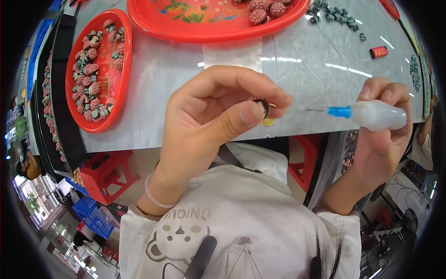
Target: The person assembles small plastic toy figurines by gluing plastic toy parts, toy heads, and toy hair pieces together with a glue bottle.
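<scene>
Between the thumb and fingers of my left hand point(204, 104) is a small dark, round-ended piece point(263, 108), mostly covered by the fingers; its kind does not show. My right hand point(383, 139) grips a translucent white squeeze bottle point(380, 115) with a blue tip and a thin metal needle. The needle points left toward the piece and stays apart from it. To the left lies a red oval tray point(128, 69) holding several pink bumpy pieces with small grey-green parts. A larger red tray point(218, 36) at the far side carries more pink bumpy pieces point(267, 10).
Loose grey-green pieces point(341, 17) lie scattered on the grey table point(306, 74) at the far right, near a small red and black cylinder point(378, 52). A black rack point(69, 93) with pink pieces stands at the left edge. Red stools point(109, 176) are below the table.
</scene>
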The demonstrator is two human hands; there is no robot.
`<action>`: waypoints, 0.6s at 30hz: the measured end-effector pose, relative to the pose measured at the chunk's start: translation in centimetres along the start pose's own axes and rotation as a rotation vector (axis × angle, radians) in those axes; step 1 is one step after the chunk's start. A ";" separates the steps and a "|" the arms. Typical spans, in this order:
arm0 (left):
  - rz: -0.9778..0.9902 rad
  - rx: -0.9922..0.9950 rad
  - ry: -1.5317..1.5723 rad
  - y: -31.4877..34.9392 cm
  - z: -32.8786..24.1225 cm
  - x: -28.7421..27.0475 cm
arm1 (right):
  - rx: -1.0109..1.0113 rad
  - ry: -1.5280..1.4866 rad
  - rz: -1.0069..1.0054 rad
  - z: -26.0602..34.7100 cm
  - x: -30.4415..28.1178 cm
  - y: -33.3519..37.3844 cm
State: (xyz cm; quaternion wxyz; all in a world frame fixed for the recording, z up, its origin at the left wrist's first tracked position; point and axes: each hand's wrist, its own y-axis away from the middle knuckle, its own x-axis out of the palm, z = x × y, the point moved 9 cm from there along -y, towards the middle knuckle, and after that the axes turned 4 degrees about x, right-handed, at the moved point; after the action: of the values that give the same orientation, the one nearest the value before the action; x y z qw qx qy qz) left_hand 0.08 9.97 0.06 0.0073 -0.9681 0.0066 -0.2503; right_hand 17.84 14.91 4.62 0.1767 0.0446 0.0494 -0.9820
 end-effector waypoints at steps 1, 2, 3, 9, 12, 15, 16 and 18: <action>0.021 -0.022 0.056 0.3 0.6 0.2 | 0.008 0.003 -0.004 0.1 0.1 0.0; 0.004 0.023 0.037 0.5 0.7 0.2 | -0.003 0.019 -0.008 0.5 0.5 -0.1; 0.004 0.018 0.040 0.6 0.8 0.2 | -0.016 0.034 -0.011 0.8 0.7 -0.2; 0.065 -0.073 0.071 1.4 1.7 -0.2 | -0.010 0.089 0.084 0.9 1.2 0.4; 0.069 -0.040 0.045 1.6 1.2 0.0 | -0.008 0.131 0.107 1.0 1.7 0.4; 0.003 0.009 0.073 1.6 0.8 0.0 | 0.001 0.135 0.101 0.9 2.2 0.4; -0.001 -0.009 0.071 1.6 1.0 -0.1 | 0.006 0.118 0.080 0.9 2.2 0.4; -0.004 -0.030 0.072 1.5 1.2 -0.3 | 0.003 0.109 0.064 0.8 2.4 0.3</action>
State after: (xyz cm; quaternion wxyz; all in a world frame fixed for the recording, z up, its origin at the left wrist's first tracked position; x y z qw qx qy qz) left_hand 0.40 8.44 -1.17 -0.0079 -0.9585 0.0088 -0.2847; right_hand 15.68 13.77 5.19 0.2050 0.0997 0.0562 -0.9720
